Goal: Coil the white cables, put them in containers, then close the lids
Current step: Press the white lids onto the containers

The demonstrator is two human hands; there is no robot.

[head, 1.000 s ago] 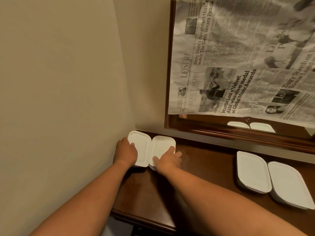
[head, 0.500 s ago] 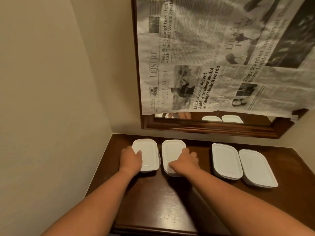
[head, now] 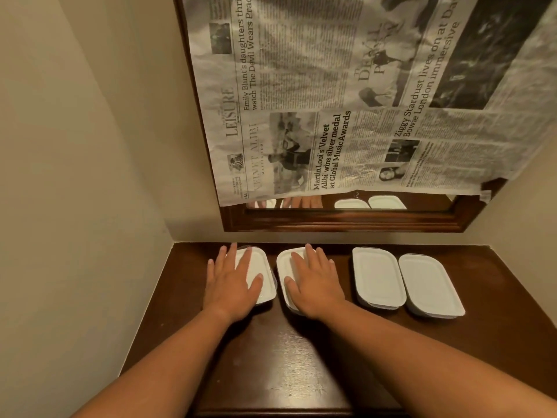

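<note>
Several white-lidded containers stand in a row along the back of a dark wooden table (head: 286, 357). My left hand (head: 233, 279) lies flat, fingers straight, on the lid of the leftmost container (head: 262, 267). My right hand (head: 315, 282) rests flat on the lid of the second container (head: 284, 263). Two more lidded containers (head: 378, 276) (head: 429, 285) sit to the right, untouched. No white cable shows anywhere; the lids hide what is inside.
A wood-framed mirror (head: 346, 218) hangs behind the table, mostly covered by a newspaper sheet (head: 346, 101). A beige wall (head: 75, 176) closes in the table's left side. The table's front edge runs just below my forearms.
The view swung right and down, bringing all the containers into sight. Both hands went from curled on the near ends of the two left lids to lying flat on top with fingers straight.
</note>
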